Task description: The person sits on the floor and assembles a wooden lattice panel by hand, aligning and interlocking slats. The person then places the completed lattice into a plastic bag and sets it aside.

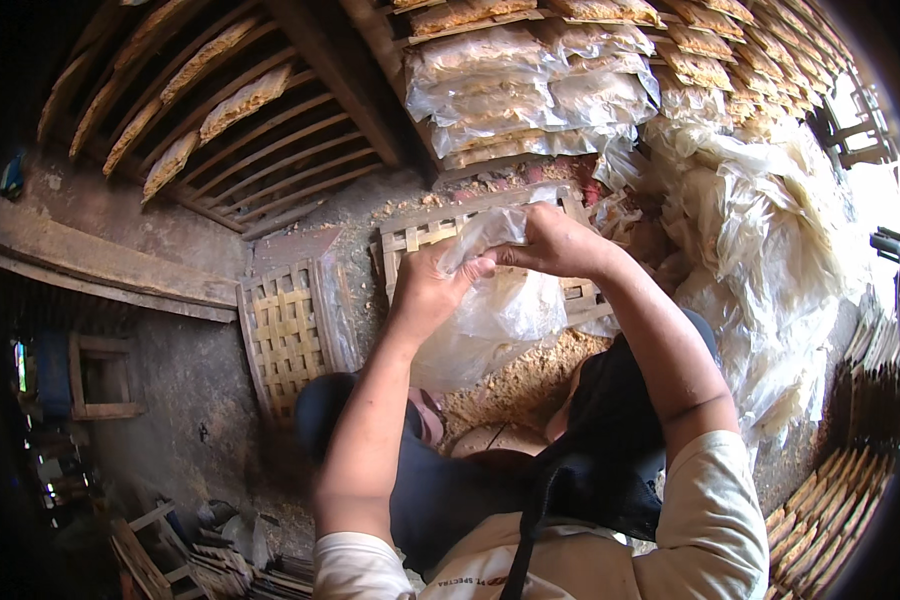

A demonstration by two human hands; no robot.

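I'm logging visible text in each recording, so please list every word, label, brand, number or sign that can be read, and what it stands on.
Pale shirt: a short line of small dark printed lettering on the front, near the picture's lower edge; its words are not copied here.
Clear plastic in both hands: no lettering that I can make out.
Plastic-covered stack: no lettering that I can make out.

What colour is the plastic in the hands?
The plastic is see-through and whitish, seen best in the head view.
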